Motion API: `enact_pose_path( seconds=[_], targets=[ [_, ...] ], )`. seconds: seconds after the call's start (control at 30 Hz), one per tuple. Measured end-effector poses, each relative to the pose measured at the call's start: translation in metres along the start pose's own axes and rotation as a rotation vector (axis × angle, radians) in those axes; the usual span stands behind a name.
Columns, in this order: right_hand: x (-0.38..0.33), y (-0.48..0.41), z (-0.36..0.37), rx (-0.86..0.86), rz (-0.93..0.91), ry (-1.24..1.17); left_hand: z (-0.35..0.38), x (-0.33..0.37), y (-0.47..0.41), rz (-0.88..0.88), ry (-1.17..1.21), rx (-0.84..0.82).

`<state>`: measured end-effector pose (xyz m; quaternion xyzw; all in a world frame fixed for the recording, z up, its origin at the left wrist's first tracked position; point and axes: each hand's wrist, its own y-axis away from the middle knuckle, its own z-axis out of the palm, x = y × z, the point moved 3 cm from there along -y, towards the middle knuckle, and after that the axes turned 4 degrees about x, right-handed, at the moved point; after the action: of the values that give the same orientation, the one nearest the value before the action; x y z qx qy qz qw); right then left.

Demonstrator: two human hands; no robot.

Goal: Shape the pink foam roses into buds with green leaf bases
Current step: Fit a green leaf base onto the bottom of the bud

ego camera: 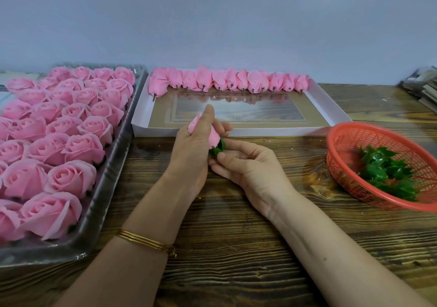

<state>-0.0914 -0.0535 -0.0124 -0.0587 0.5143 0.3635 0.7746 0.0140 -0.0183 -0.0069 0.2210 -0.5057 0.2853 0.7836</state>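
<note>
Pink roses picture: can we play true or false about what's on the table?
1. The left hand holds a pink bud. True.
2. The right hand pinches the leaf base under that bud. True.
3. The red basket holds pink roses. False: it holds green leaf pieces.
4. The tray of open roses sits on the right. False: it is on the left.
5. The finished buds lie in a row in the white box. True.

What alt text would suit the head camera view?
Over a wooden table, the left hand grips a pink foam rosebud while the right hand pinches a green leaf base at its bottom. A tray of open roses lies left, a white box with a row of buds behind, a red basket of leaf bases right.
</note>
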Motion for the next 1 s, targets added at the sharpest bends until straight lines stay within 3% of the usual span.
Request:
enact_pose_path(
  seconds=[0.33, 1.0],
  targets=[
    [-0.0016, -0.0006, 0.0029, -0.042, 0.022, -0.035, -0.0006, 0.0022, 0.0016, 0.082, -0.059, -0.019],
    [-0.0009, -0.0041, -0.0020, -0.076, 0.080, -0.104, 0.0009, 0.0027, 0.0043, 0.029, -0.097, -0.043]
  ],
)
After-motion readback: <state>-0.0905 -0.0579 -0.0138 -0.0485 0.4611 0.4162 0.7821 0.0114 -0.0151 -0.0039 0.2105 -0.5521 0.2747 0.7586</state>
